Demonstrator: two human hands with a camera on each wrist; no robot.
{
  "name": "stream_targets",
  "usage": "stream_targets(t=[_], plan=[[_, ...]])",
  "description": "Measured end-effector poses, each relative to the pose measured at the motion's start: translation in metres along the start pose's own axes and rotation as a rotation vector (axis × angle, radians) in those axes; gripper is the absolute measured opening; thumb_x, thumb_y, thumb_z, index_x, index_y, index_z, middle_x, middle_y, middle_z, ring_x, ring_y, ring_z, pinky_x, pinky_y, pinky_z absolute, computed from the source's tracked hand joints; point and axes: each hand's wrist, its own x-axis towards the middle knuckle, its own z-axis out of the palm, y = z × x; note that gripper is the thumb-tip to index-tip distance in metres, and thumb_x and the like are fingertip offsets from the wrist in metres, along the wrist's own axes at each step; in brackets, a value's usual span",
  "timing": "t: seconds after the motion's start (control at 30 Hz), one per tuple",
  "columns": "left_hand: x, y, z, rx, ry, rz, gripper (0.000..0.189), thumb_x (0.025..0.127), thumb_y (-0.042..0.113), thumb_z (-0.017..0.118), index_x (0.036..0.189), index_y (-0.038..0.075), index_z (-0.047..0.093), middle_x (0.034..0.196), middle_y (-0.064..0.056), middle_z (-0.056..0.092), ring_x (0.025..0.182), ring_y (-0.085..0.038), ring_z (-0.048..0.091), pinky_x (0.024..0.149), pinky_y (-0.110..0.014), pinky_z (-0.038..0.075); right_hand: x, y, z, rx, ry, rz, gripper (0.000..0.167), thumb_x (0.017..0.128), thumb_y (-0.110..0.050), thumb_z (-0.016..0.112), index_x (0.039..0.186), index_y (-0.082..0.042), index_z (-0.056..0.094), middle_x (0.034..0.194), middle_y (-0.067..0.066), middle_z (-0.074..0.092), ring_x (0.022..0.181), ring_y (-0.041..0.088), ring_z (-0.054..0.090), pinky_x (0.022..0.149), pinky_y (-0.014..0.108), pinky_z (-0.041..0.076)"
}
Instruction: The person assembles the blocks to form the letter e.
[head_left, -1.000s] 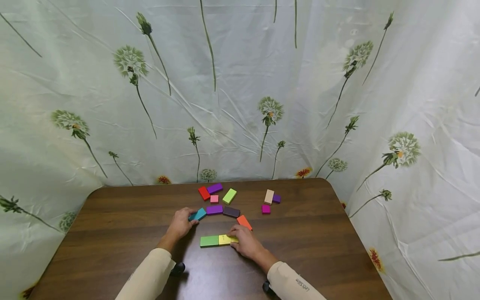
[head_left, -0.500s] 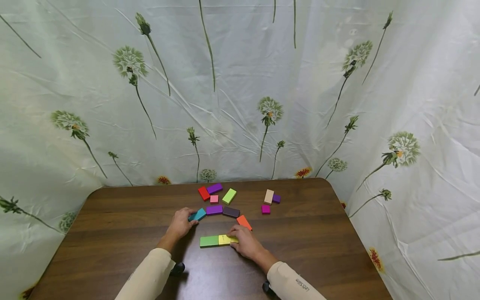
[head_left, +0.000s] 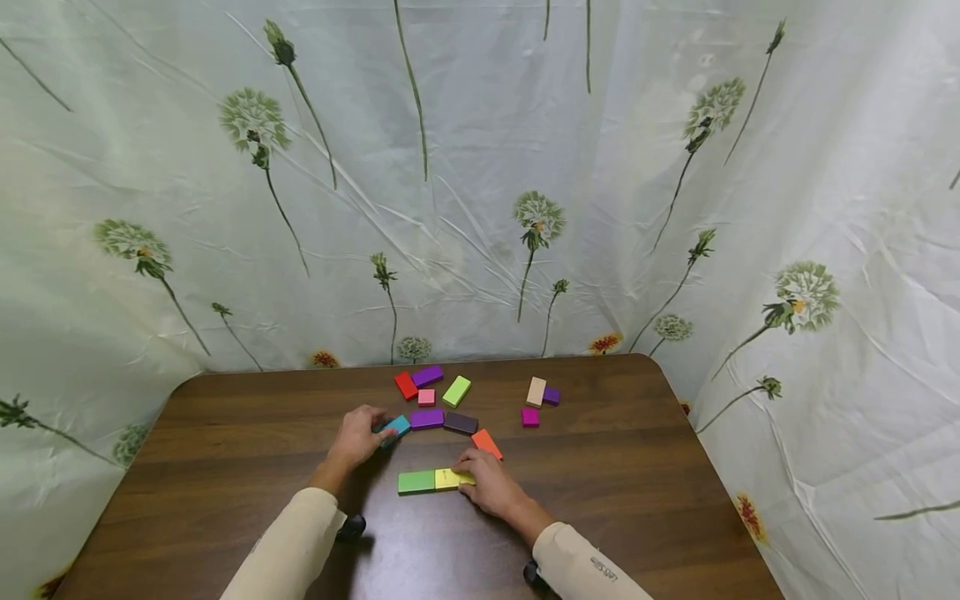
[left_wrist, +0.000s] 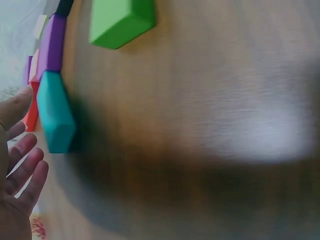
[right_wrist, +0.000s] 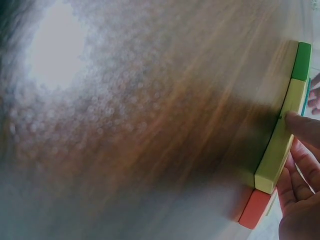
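Table (head_left: 622, 492) bears teal block (left_wrist: 56, 112) beside left hand (head_left: 357, 436), right hand (head_left: 489, 483) pinching yellow block (head_left: 446, 478)

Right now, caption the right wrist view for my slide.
Right hand pinching a yellow block set end to end with a green block, an orange block nearby.

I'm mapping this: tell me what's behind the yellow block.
Nearest behind are the dark block and orange block. The right hand covers the yellow block's right end and the spot just behind it.
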Motion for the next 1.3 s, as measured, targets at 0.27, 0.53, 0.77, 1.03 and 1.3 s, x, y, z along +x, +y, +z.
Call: stream_targets(t=[0.27, 0.53, 0.77, 1.03, 1.3], plan=[[0.045, 0.007, -0.009, 0.002, -0.077, -0.037, 0.048, 0.082, 0.02, 0.076, 0.117, -0.009, 0.061, 0.111, -0.026, 0.06, 0.106, -0.044, 0.056, 0.092, -0.054, 0.045, 0.002, -0.001, -0.002, -0.006, -0.009, 0.027, 0.024, 0.08, -0.007, 0.076, 0.104, -0.003, 0.073, 0.1, 0.002, 0.064, 0.097, 0.016, 0.06, 0.087, 0.026, 0.048], [0.073, 0.01, -0.004, -0.003, -0.168, -0.108, 0.062, 0.08, 0.017, 0.078, 0.127, -0.012, 0.051, 0.125, -0.034, 0.048, 0.117, -0.051, 0.044, 0.099, -0.056, 0.038, 0.001, -0.004, 0.002, -0.023, -0.012, 0.01, 0.025, 0.08, -0.008, 0.077, 0.104, -0.004, 0.074, 0.1, 0.0, 0.064, 0.097, 0.013, 0.061, 0.087, 0.023, 0.048], [0.084, 0.013, 0.007, 0.019, -0.215, -0.129, 0.063, 0.077, 0.014, 0.08, 0.126, -0.011, 0.05, 0.12, -0.031, 0.049, 0.11, -0.046, 0.046, 0.092, -0.054, 0.044, 0.001, -0.002, 0.0, -0.043, -0.01, 0.023, 0.024, 0.079, -0.009, 0.077, 0.103, -0.005, 0.074, 0.1, -0.001, 0.064, 0.096, 0.012, 0.06, 0.086, 0.023, 0.048], [0.076, 0.005, -0.01, 0.101, -0.163, -0.091, 0.055, 0.079, 0.01, 0.075, 0.123, -0.013, 0.052, 0.118, -0.031, 0.052, 0.109, -0.045, 0.051, 0.094, -0.053, 0.043, 0.002, -0.007, 0.004, -0.044, 0.013, -0.025, 0.024, 0.078, -0.008, 0.077, 0.102, -0.005, 0.074, 0.099, 0.0, 0.064, 0.096, 0.013, 0.06, 0.086, 0.023, 0.047], [0.058, 0.007, -0.045, -0.022, -0.058, 0.066, 0.059, 0.074, 0.007, 0.078, 0.124, -0.012, 0.054, 0.118, -0.029, 0.054, 0.108, -0.046, 0.051, 0.093, -0.056, 0.043, 0.0, 0.0, 0.002, -0.009, 0.017, 0.008, 0.025, 0.077, -0.006, 0.078, 0.102, -0.003, 0.074, 0.098, 0.001, 0.064, 0.095, 0.015, 0.061, 0.084, 0.026, 0.049]])
